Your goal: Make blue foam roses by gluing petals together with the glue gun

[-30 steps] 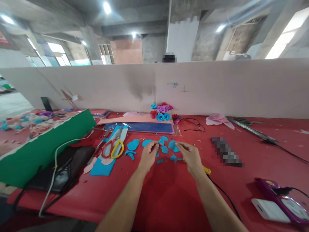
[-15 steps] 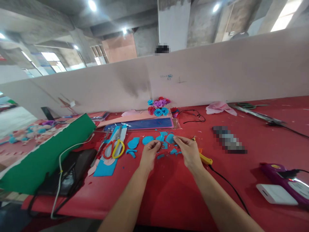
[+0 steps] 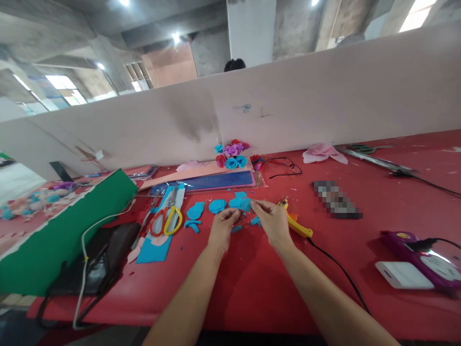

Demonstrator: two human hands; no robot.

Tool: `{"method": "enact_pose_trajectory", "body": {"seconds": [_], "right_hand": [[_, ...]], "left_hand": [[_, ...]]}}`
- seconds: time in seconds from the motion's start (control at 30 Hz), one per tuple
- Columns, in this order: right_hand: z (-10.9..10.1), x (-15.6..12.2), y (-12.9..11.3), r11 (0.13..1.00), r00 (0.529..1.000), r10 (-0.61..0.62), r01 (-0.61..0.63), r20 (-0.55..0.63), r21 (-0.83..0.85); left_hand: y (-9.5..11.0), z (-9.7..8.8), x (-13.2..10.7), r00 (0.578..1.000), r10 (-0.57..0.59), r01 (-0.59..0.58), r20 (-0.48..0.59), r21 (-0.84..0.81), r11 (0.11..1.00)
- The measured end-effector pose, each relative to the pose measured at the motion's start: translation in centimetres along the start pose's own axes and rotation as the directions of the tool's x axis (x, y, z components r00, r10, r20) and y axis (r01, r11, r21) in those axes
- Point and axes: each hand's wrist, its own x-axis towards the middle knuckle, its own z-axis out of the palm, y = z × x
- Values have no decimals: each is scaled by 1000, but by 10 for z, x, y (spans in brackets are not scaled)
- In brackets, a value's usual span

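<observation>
My right hand (image 3: 272,222) pinches a thin blue petal-shaped piece (image 3: 246,205) between thumb and fingertips. Close by on the left, my left hand (image 3: 224,228) is closed in a pinch, but what it holds is too small to make out. Beyond my fingers lie more blue cut pieces, among them a rounded stack (image 3: 217,206) and a wider petal piece (image 3: 195,210). Blue offcuts (image 3: 193,225) rest nearer me on the left. A yellow corded tool (image 3: 299,227), perhaps a glue gun, lies just right of my right hand.
Scissors (image 3: 166,221) with red and yellow handles lie on blue sheets (image 3: 153,249). Foam-like flowers (image 3: 232,154) stand by the partition (image 3: 309,96). A green panel (image 3: 72,235) and black bag (image 3: 97,259) are left; a phone-like object (image 3: 336,199) and purple power strip (image 3: 428,259) right.
My right hand has brought the blue petal piece a little left, closer to my left hand. The whole view has shifted slightly; my left hand keeps its pinch.
</observation>
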Motion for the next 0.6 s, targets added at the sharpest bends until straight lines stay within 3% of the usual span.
{"method": "enact_pose_trajectory", "body": {"seconds": [0.23,0.6], "right_hand": [[0,0,-3,999,999,34,-33,-27,38],[3,-5,-7,996,1000,25,-25,-3,82]], "left_hand": [[-5,-1,1,999,54,-54,0,62,997],[-4,-1,0,998,11,-8,-55,48,999]]}}
